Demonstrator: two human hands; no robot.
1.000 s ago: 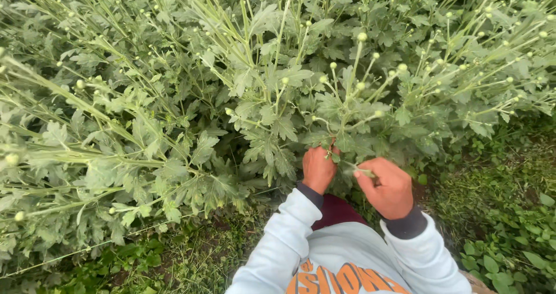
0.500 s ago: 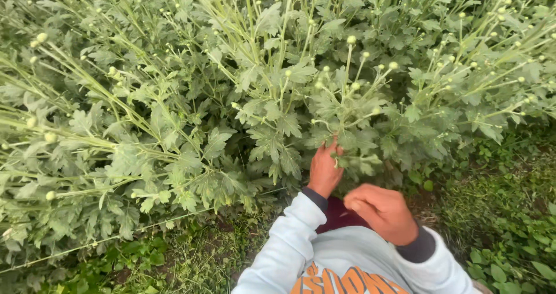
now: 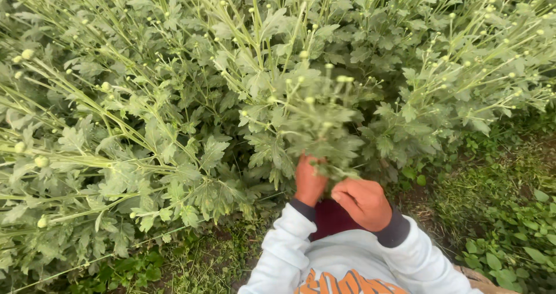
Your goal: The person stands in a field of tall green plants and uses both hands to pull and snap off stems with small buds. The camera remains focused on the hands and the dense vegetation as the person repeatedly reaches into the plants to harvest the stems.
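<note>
— Broadly, what is seen, taken from the biggest thing down?

— A dense bed of grey-green plants [image 3: 174, 97] fills most of the view, long stalks tipped with small round buds. Low weeds [image 3: 498, 224] and a patch of bare soil are seen at the lower right. Pale sleeves with dark cuffs come up from the bottom edge.

— And where is the stem that is being handled?

— A leafy budded stem [image 3: 315, 117] is found at centre, just above both hands. Compared with half a second ago, it has been pulled nearer and now appears blurred, its leaves hanging over the knuckles.

— How are the hands placed?

— The left hand [image 3: 308, 181] is closed around the stem's lower part, partly hidden by foliage. The right hand [image 3: 364, 203] is curled into a loose fist just beside it, fingers [image 3: 343, 191] tucked in against the leaves; whether anything is pinched inside cannot be told. Earlier, the two hands were held further apart; now they are almost touching.
</note>
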